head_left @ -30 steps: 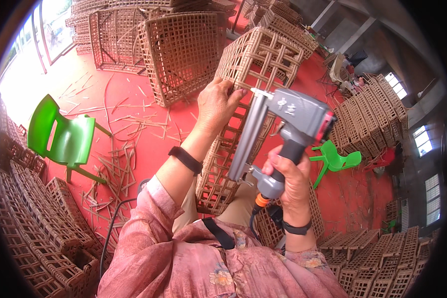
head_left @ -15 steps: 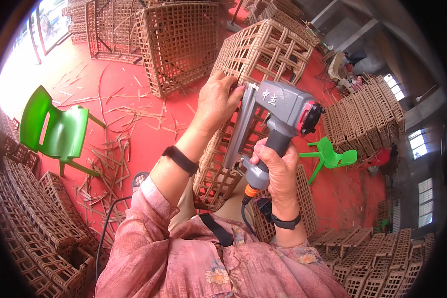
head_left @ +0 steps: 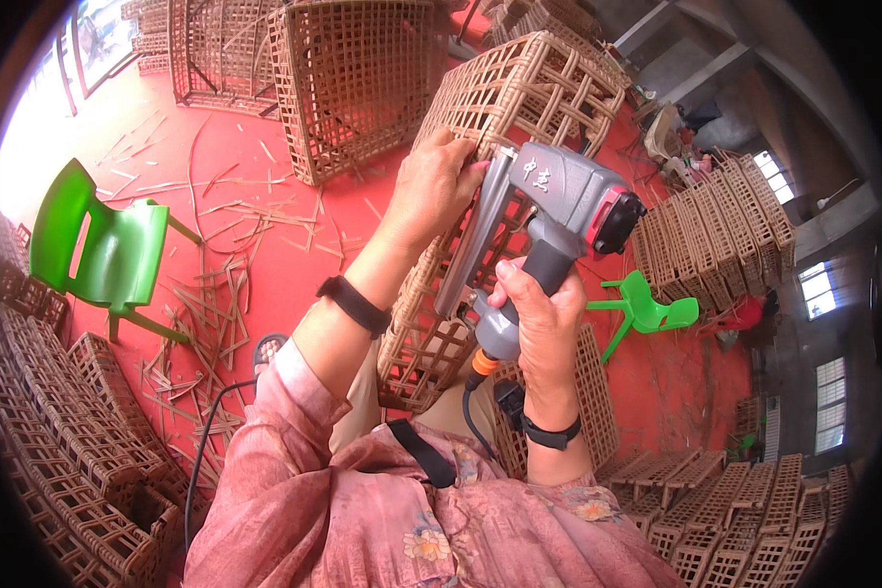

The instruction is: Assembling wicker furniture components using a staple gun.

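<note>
An open-work rattan basket frame stands on its end between my knees, reaching away from me. My left hand is closed over its upper left edge, fingers curled round the woven strips. In my right hand is a grey nail gun, held by its dark handle, with a cord at an orange collar below. The gun's long metal magazine slants along the basket's side. Its nose sits close by my left fingertips, at the basket's edge; whether it touches the weave I cannot tell.
Loose cane strips litter the red floor. A green chair stands left, a smaller green chair right. Woven frames stand beyond, with stacks at right and lower left. A black cord runs by my left arm.
The view has shifted slightly. The nail gun, both hands and the basket's far end sit a little higher in the picture, and both hands keep their grips.
</note>
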{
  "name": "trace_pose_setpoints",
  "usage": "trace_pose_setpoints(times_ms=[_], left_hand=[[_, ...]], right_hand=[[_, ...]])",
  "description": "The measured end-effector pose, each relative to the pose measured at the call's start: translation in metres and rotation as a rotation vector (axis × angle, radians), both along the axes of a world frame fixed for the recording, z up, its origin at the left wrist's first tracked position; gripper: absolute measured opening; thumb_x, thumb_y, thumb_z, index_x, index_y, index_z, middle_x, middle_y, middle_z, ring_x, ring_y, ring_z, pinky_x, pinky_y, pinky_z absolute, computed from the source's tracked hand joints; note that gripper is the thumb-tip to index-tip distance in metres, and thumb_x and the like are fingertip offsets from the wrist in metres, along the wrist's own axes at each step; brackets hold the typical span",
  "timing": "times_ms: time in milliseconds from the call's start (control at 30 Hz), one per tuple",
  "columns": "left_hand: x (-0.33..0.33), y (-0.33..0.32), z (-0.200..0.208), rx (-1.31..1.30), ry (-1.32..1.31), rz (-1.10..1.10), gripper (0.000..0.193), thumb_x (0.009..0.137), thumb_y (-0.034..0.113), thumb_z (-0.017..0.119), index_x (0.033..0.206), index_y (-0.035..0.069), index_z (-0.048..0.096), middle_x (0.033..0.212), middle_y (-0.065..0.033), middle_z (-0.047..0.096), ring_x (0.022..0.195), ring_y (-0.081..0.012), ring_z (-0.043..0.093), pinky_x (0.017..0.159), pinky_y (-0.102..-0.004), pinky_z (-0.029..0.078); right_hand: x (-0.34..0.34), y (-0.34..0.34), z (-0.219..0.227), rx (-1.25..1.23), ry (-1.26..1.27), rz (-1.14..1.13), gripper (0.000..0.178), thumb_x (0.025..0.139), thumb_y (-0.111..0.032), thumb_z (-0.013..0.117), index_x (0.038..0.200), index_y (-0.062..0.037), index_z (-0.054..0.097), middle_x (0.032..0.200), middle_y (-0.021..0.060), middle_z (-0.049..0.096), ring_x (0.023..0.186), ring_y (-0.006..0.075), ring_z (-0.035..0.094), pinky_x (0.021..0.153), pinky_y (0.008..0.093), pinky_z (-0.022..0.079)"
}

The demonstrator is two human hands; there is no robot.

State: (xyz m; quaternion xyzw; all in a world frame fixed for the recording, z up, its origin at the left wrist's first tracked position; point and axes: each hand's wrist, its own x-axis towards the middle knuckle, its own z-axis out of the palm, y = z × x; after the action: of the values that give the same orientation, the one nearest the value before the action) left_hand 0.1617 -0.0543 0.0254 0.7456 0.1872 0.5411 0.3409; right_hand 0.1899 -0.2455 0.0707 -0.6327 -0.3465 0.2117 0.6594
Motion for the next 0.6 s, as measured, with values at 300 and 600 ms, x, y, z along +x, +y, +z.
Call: trace_pose_setpoints(times_ms=[300, 600], left_hand=[[0.002, 0.005, 0.000, 0.031, -0.023, 0.002, 0.025, 0.087, 0.016, 0.071, 0.105, -0.002, 0.069, 0.087, -0.0180, 0.058, 0.083, -0.0375, 0.062, 0.072, -0.0437, 0.049], [0.001, 0.002, -0.002, -0.114, -0.013, -0.039, 0.034, 0.083, 0.017, 0.074, 0.112, 0.001, 0.066, 0.089, -0.0165, 0.062, 0.083, -0.0351, 0.065, 0.076, -0.0427, 0.052]], right_hand=[[-0.001, 0.009, 0.007, -0.021, -0.064, -0.011, 0.026, 0.086, -0.009, 0.075, 0.105, 0.0003, 0.059, 0.079, 0.0025, 0.061, 0.061, 0.0096, 0.060, 0.057, 0.0261, 0.052], [-0.001, -0.007, -0.002, 0.095, 0.060, 0.015, 0.015, 0.085, -0.009, 0.074, 0.090, -0.0027, 0.061, 0.074, 0.0049, 0.061, 0.062, 0.0132, 0.061, 0.061, 0.0294, 0.052]])
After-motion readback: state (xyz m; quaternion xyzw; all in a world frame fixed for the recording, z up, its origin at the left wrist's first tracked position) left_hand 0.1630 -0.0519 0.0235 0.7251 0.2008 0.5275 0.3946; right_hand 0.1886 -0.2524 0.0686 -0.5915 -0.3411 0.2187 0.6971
